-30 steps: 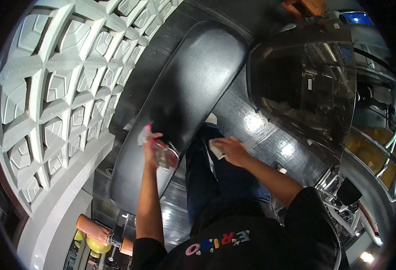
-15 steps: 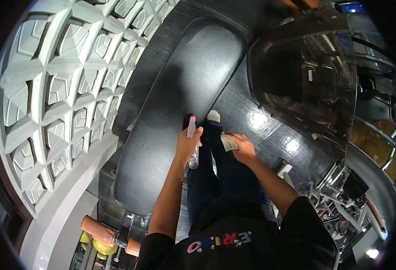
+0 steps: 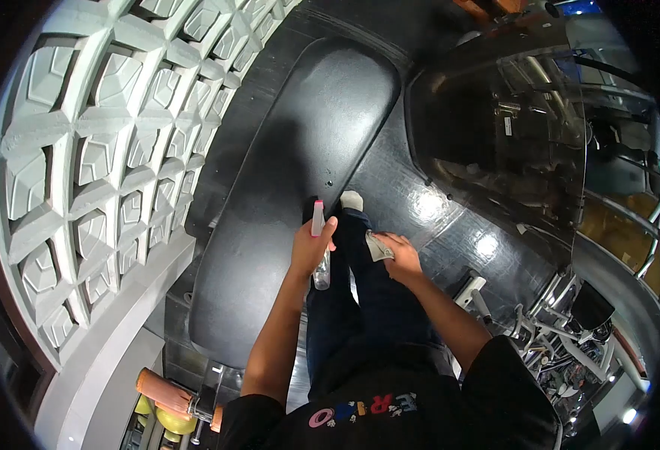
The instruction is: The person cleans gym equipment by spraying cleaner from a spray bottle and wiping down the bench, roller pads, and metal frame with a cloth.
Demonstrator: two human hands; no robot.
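Observation:
My left hand (image 3: 310, 248) is closed around a spray bottle (image 3: 321, 279) with a clear body and a white-and-pink trigger head. Its nozzle points away from me, over a long black padded bench (image 3: 345, 97). A few small shiny spots (image 3: 329, 182) show on the bench surface just past the nozzle. In my right hand (image 3: 403, 259) is a folded pale cloth (image 3: 378, 247), held beside my right leg. Part of the cloth is hidden under the fingers.
A white lattice wall (image 3: 67, 150) runs along the left. To the right stands a dark see-through panel (image 3: 495, 120), with metal gym equipment (image 3: 562, 330) nearer me. An orange padded roller (image 3: 165, 390) is at the lower left, by yellow-green balls (image 3: 174, 421). The floor (image 3: 450, 217) is dark and glossy.
The view has shifted slightly. Small shiny spots now show on the bench ahead of the nozzle. Both hands keep hold of the spray bottle and the cloth.

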